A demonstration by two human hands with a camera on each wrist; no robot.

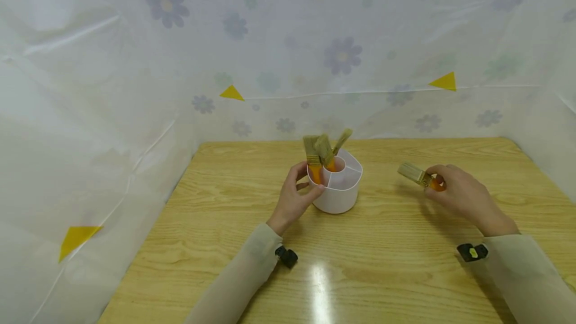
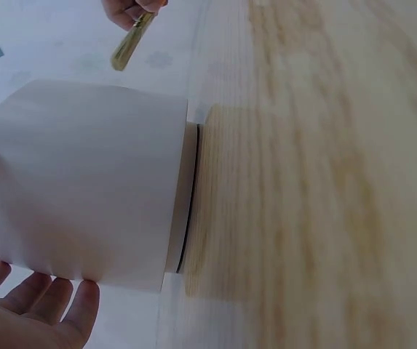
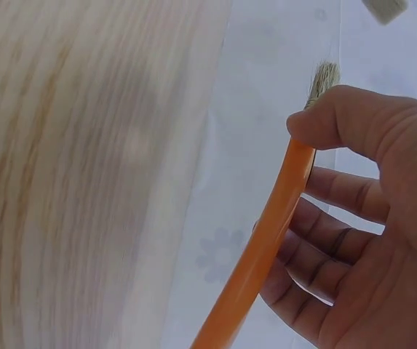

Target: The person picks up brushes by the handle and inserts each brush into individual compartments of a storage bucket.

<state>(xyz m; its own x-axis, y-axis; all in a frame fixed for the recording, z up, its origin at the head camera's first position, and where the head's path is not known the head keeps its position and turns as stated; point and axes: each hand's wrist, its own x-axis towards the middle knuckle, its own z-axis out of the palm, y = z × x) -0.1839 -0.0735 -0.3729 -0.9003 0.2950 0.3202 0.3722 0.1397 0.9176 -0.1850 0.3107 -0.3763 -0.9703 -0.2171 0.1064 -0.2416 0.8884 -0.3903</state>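
Note:
A white round organizer (image 1: 336, 200) with divided compartments and a round middle cup stands on the table. Three paintbrushes (image 1: 311, 150) with orange handles lean in it, bristles up. My left hand (image 1: 294, 199) holds the organizer by its left side, thumb at the near rim; in the left wrist view its fingers (image 2: 41, 302) lie along the white wall (image 2: 84, 182). To the right of the organizer and apart from it, my right hand (image 1: 463, 196) pinches another paintbrush (image 1: 414, 174), its bristles pointing left. The right wrist view shows its long orange handle (image 3: 259, 247) between thumb and fingers.
The wood-grain table (image 1: 216, 244) runs back to a white sheet printed with flowers (image 1: 288, 44). Yellow triangles (image 1: 443, 82) are stuck on the sheet at the back and left. Dark wrist devices (image 1: 472, 252) sit at both sleeves.

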